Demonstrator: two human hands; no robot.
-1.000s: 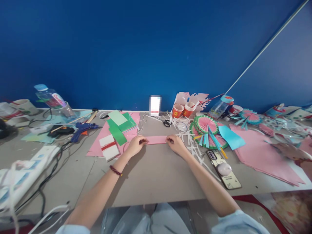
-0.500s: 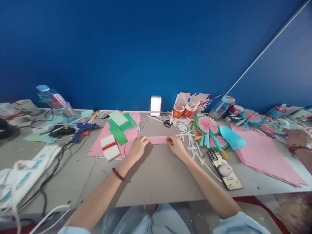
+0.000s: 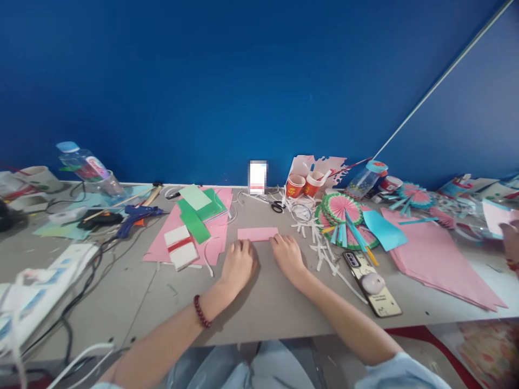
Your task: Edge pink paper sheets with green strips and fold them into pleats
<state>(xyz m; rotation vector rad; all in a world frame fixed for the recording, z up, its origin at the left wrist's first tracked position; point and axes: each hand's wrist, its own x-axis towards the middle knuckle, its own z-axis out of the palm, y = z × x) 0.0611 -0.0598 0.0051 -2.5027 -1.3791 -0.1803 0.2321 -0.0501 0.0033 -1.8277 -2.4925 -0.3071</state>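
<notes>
A folded strip of pink paper (image 3: 258, 234) lies crosswise on the grey table in front of me. My left hand (image 3: 239, 263) is closed, its bent fingers against the strip's near edge at the left; a dark red bead bracelet is on that wrist. The fingers of my right hand (image 3: 287, 254) are pressed together on the strip's near right corner. Both thumbs are partly hidden. Left of my left hand are a white-and-red block (image 3: 181, 247) and green paper (image 3: 197, 226) on a larger pink sheet (image 3: 156, 248).
Scissors (image 3: 277, 206), red paper cups (image 3: 295, 185) and white paper scraps (image 3: 320, 248) lie beyond and right. Watermelon-patterned paper fans (image 3: 343, 210), a phone (image 3: 383, 300) and pink sheets (image 3: 441, 259) are further right. A blue glue gun (image 3: 135, 216), cables and a power strip (image 3: 57, 292) are left. Another person's hand (image 3: 511, 243) shows at the right edge.
Both my hands have drawn nearer to me, from the strip's ends to its near edge, so more pink paper shows. The other person's hand now holds up a pale piece at far right.
</notes>
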